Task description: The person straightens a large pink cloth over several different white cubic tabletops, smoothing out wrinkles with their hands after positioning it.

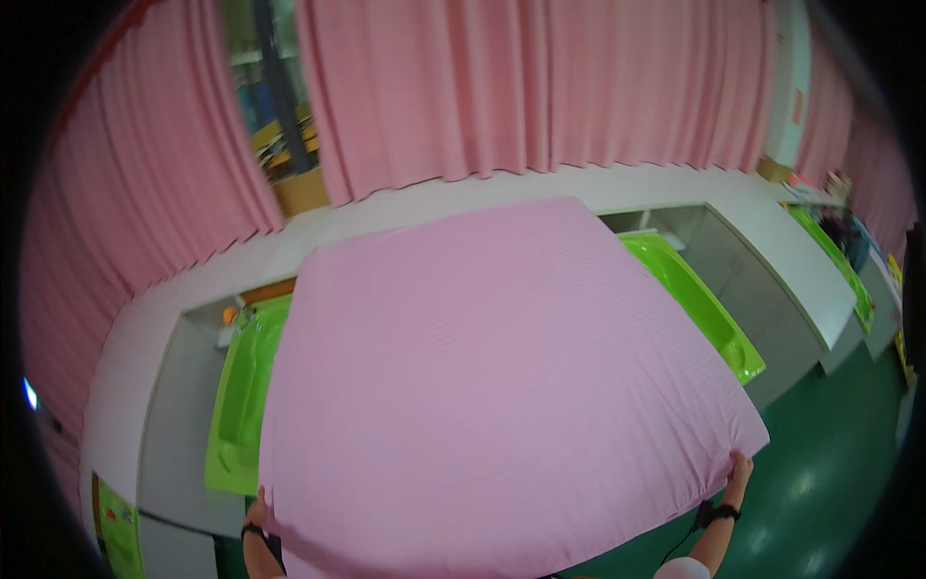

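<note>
Pink sheet (482, 376): long axis approx. near-far, twd curtains (434, 96).

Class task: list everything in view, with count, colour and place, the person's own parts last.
cloth: one, pink, centre
curtains: several, pink, back and left
tubs: two, green, either side of cloth
counter: white, behind cloth
window gap: one, dark-framed, upper left
orange object: one, orange, above left tub
floor: green, lower right
far-right clutter: several, mixed, unclear
wristbands: two, black, wrists
left hand: one, cloth's near-left edge
right hand: one, cloth's near-right corner
</note>
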Available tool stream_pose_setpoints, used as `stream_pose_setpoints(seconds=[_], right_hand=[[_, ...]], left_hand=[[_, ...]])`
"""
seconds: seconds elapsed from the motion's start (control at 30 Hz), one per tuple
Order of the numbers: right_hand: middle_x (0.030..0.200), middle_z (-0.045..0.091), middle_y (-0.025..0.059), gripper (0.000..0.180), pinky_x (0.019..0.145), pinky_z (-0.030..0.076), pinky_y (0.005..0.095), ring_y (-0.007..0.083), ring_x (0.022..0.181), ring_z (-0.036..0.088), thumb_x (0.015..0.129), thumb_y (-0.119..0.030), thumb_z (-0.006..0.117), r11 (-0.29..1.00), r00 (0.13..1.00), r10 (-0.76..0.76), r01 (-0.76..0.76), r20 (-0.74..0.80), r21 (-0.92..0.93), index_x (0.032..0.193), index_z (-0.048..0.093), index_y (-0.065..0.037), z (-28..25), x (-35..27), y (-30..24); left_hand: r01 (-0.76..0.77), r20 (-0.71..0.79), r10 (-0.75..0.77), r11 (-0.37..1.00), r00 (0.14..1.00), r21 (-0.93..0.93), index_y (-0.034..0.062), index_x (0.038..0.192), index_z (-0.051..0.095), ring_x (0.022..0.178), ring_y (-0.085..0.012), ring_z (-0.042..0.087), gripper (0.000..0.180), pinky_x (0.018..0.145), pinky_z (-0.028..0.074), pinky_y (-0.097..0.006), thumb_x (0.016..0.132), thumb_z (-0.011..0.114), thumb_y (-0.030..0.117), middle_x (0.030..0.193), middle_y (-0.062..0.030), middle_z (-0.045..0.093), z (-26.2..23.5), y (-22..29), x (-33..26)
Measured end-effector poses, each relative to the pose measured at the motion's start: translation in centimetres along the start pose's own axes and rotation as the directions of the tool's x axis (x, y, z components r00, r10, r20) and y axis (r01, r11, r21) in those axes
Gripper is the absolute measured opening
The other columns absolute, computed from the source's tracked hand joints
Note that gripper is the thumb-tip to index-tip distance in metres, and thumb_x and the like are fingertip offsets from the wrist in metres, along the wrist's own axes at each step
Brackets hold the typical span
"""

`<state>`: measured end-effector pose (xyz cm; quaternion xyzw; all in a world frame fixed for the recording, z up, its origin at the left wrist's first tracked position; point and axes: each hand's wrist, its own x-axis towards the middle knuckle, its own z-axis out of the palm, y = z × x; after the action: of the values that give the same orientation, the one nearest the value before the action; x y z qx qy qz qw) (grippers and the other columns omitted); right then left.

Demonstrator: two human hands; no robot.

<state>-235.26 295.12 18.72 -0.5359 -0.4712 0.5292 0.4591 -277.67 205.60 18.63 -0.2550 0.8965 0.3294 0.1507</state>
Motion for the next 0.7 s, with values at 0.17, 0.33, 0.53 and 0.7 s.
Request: stream_pose_setpoints(seconds=[0.17, 0.33, 0.53, 0.7], right_hand=[[0.055, 0.035, -0.0058, 0.022, 0.043, 0.025, 0.0244, 0.0068, 0.046, 0.031, 0.068, -0.024, 0.060, 0.990, 0.992, 0.121, -0.119, 0.029, -0.074, 0.058, 0.043, -0.013, -0.3, -0.3, 1.2], [0.066, 0.044, -0.0034, 0.022, 0.048, 0.033, 0.0239, 0.0075, 0.056, 0.040, 0.069, -0.026, 0.062, 0.965, 0.996, 0.004, -0.029, 0.094, 0.262, 0.064, 0.049, -0.009, 3.3, -8.7, -3.5], [0.053, 0.037, -0.0036, 0.019, 0.039, 0.024, 0.0252, 0.0081, 0.043, 0.032, 0.065, -0.018, 0.061, 0.998, 0.991, 0.061, -0.059, 0.123, -0.019, 0.057, 0.045, -0.012, 3.0, -8.1, -1.2], [0.061, 0.051, 0.0050, 0.017, 0.037, 0.028, 0.0276, 0.0137, 0.044, 0.043, 0.061, -0.011, 0.061, 0.998, 1.000, 0.030, -0.029, 0.009, -0.051, 0.071, 0.056, 0.002, 1.9, -9.5, -0.7]], left_hand=[[0.107, 0.110, -0.103, 0.994, 0.989, -0.034, -0.0054, 0.116, 0.050, 0.087, -0.0276, 0.059, 0.090, 0.073, 0.046, -0.039, 0.080, 0.020, 0.071, 0.096, -0.0188, 0.061, -2.1, -0.4, -1.1], [0.175, 0.269, -0.183, 0.983, 0.945, 0.055, 0.0070, 0.137, 0.019, 0.106, -0.0283, 0.049, 0.073, 0.092, 0.035, -0.040, 0.087, 0.020, 0.060, 0.119, -0.0163, 0.051, -3.3, 0.3, -3.1], [0.026, 0.454, -0.042, 0.999, 0.890, 0.041, 0.0030, 0.135, 0.029, 0.114, -0.0277, 0.041, 0.078, 0.099, 0.028, -0.036, 0.086, 0.018, 0.063, 0.127, -0.0125, 0.045, -4.0, -9.5, 8.0], [0.195, 0.369, -0.053, 0.912, 0.928, -0.360, 0.0019, 0.134, 0.031, 0.118, -0.0328, 0.037, 0.087, 0.099, 0.030, -0.039, 0.080, 0.030, 0.070, 0.131, -0.0163, 0.040, -3.0, -5.8, 6.1]])
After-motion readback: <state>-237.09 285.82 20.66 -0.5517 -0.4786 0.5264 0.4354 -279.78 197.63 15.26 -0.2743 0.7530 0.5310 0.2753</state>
